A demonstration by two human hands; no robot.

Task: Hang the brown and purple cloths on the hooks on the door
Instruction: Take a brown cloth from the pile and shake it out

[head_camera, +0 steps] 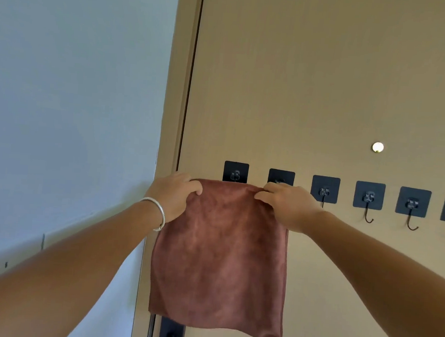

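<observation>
A brown cloth [220,260] hangs flat against the tan door [314,82], folded over at its top edge. My left hand [173,194], with a silver bangle on the wrist, grips the top left corner. My right hand [284,204] pinches the top right corner. The cloth's top edge lies across the lower parts of the first black hook pad [236,171] and the second black hook pad [281,176], hiding their hooks. To the right, more black pads carry bare hooks [369,202]. No purple cloth is in view.
A pale grey wall [70,105] fills the left side, next to the door frame [177,99]. A round peephole [377,147] sits above the hooks. A black lock plate [170,334] shows below the cloth at the door's left edge.
</observation>
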